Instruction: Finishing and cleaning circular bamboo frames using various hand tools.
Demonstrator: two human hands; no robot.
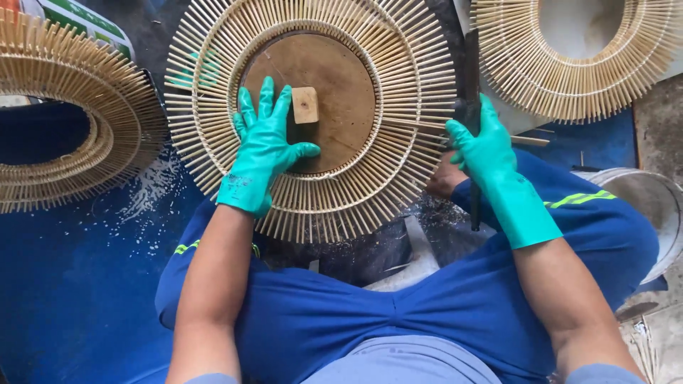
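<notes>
A round frame of radiating bamboo sticks lies in front of me, around a brown wooden disc with a small pale wood block on it. My left hand, in a green glove, presses flat on the disc and the inner ring, fingers spread, just left of the block. My right hand, also gloved green, is closed on a dark long tool held upright at the frame's right edge. The tool's lower end shows below my wrist.
Another stick frame lies at the left and a third at the upper right. A grey bucket stands at the right. Blue sheeting with pale shavings covers the floor. My blue-trousered legs fill the foreground.
</notes>
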